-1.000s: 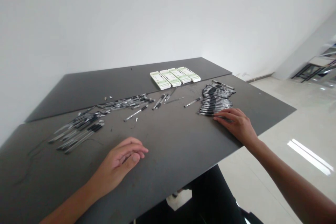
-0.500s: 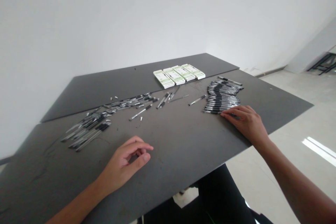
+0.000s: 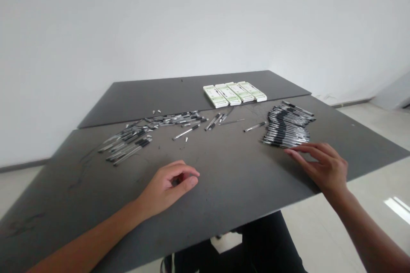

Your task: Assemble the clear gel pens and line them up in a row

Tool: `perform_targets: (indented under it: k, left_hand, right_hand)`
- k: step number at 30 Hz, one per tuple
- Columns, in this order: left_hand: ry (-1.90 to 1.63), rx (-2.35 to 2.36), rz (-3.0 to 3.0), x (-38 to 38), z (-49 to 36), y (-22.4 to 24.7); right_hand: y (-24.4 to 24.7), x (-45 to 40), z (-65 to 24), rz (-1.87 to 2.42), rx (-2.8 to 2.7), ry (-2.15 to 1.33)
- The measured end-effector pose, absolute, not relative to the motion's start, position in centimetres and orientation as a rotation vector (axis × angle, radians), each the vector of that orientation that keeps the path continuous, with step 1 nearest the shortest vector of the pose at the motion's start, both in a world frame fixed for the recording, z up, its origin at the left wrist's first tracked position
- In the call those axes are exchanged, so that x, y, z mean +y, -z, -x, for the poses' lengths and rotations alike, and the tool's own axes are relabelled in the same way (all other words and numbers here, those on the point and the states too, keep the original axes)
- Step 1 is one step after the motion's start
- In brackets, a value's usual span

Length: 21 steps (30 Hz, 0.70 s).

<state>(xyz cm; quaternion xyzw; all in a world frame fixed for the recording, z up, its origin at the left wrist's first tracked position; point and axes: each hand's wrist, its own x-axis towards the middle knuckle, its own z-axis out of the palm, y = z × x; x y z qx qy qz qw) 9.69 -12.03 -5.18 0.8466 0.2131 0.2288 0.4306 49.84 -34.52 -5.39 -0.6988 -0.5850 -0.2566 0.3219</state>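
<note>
My right hand (image 3: 323, 166) is just in front of a neat row of black-gripped clear pens (image 3: 285, 126), laid side by side at the right. Its thumb and fingertips are close to the nearest pen's end, and nothing shows between them; whether they touch that pen I cannot tell. My left hand (image 3: 173, 183) rests low over the table's front part, fingers loosely curled, with a gap between thumb and forefinger and nothing held. A loose heap of pens and pen parts (image 3: 128, 143) lies beyond it to the left.
Several flat white-and-green boxes (image 3: 235, 94) lie side by side at the back of the dark table (image 3: 224, 192). A single pen (image 3: 254, 127) lies left of the row. One small silver pen tip (image 3: 186, 139) sits near the heap. A pale wall stands behind.
The view has swung left, so things sit further right. My right hand has drawn slightly back from the row's near edge. My left hand's forefinger has curled in toward the thumb.
</note>
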Motion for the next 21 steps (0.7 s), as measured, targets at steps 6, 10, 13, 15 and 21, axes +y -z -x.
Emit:
perform_targets:
  k: [6, 10, 13, 15, 21]
  left_hand:
    - [-0.830, 0.706, -2.214, -10.3, -9.2, 4.5]
    - [-1.032, 0.904, -2.302, -7.3, -7.6, 3.6]
    - [-1.096, 1.059, -2.375, -4.8, -6.2, 3.0]
    - [-1.058, 1.150, -2.440, -3.2, -5.1, 2.6]
    - [-0.679, 1.240, -2.591, 0.8, -1.5, 1.6]
  right_hand:
    - [2.8, -29.4, -40.6, 1.291, -2.077, 0.228]
    - [2.9, -22.3, -32.8, 0.938, -2.325, 0.147]
    - [4.1, -18.6, -29.4, 0.754, -2.379, 0.163]
    - [4.9, -17.7, -28.4, 0.732, -2.403, 0.104]
    - [4.6, -18.0, -29.7, 0.823, -2.433, -0.202]
